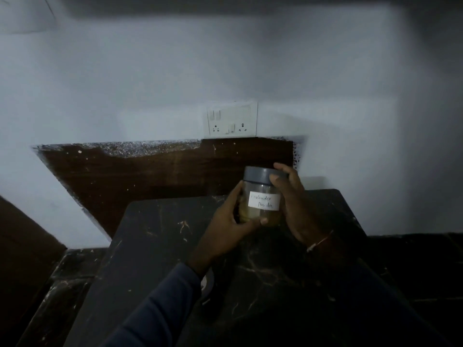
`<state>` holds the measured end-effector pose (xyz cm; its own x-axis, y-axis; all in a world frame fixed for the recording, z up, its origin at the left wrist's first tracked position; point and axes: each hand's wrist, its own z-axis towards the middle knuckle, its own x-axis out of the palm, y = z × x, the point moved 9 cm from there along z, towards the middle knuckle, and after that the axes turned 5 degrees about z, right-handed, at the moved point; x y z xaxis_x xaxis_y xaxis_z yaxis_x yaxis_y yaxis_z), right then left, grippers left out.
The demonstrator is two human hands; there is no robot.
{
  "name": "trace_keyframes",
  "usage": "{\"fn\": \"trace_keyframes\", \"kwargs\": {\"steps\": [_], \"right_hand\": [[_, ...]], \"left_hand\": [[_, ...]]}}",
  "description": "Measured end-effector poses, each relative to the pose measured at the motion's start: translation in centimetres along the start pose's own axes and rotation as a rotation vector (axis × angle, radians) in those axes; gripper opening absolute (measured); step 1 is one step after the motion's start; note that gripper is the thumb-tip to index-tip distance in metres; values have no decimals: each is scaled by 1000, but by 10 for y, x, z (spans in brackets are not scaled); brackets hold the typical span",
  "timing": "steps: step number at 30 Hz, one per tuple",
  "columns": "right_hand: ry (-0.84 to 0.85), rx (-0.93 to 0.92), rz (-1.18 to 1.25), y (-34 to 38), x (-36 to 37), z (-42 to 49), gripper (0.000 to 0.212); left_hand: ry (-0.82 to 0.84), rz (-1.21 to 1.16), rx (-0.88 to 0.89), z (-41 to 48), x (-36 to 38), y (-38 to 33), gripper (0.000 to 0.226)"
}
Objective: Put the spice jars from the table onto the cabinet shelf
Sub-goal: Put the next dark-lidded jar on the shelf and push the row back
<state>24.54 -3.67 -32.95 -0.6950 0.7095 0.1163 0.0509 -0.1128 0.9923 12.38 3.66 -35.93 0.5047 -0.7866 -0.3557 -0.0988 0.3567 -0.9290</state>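
Both hands hold one spice jar (261, 196) above the far part of a dark marble table (155, 246). The jar is clear glass with a grey lid (260, 175) and a white label (264, 201) with "powder" written on it. Yellow-brown powder sits in the bottom. The left hand (230, 219) wraps around the low part of the jar. The right hand (292, 196) curls around the lid and the jar's side. A white plug socket plate (231, 118) is on the wall behind.
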Motion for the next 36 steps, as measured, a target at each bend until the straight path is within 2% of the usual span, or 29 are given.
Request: {"fn": "trace_keyframes", "kwargs": {"steps": [6,11,15,19,21,23,25,27,29,31,36], "right_hand": [[85,-271,-151,136,-2,27,34],[154,-602,-322,287,14,24,42],[87,-826,-374,396,13,28,34],[-81,-975,-470,455,6,57,33],[-126,-941,-571,459,4,86,36],[-138,-866,-643,453,-1,118,36],[-126,-812,-652,450,-11,147,35],[-103,-757,-668,449,-16,172,34],[-102,-691,-733,449,-20,198,35],[-131,-627,-809,449,-24,222,35],[-124,-460,-952,452,-24,267,43]], "left_hand": [[-83,135,279,49,-53,-126,93],[-190,311,529,75,-103,-253,101],[-291,421,774,94,-130,-358,83],[-441,660,822,134,-149,-417,85],[-402,731,774,155,-146,-422,68],[-278,853,619,187,-144,-404,57],[-163,1107,375,221,-148,-376,66],[-76,1191,192,241,-157,-355,74],[5,1069,66,250,-158,-345,78],[15,880,-34,260,-160,-339,83],[-20,801,-95,284,-166,-333,78]]}}
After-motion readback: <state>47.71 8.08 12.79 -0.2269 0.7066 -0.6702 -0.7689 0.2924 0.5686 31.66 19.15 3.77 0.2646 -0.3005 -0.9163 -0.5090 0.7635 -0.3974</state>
